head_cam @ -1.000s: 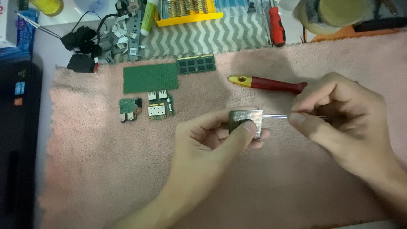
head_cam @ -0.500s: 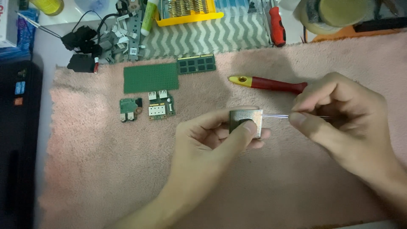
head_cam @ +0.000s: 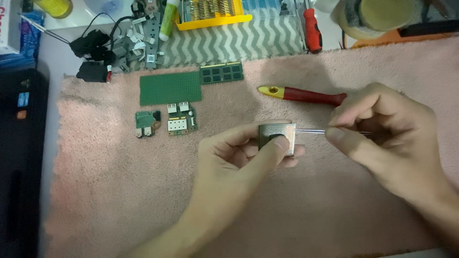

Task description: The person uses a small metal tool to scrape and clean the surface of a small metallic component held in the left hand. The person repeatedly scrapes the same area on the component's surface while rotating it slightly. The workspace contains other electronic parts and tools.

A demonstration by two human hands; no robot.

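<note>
Processor chip [head_cam: 277, 138], square and metallic, is held at centre frame, pinched between thumb and fingers of the left hand [head_cam: 239, 162], thumb pressed on its dark middle. A thin metal pin tool [head_cam: 311, 131] is gripped by the closed fingertips of the right hand [head_cam: 387, 138], its tip touching the chip's right edge. Pink towel [head_cam: 119, 200] lies beneath. Red-handled screwdriver [head_cam: 306, 95] lies just above. Green boards [head_cam: 169, 88] lie at upper left of centre, small circuit boards [head_cam: 167, 122] below them.
</note>
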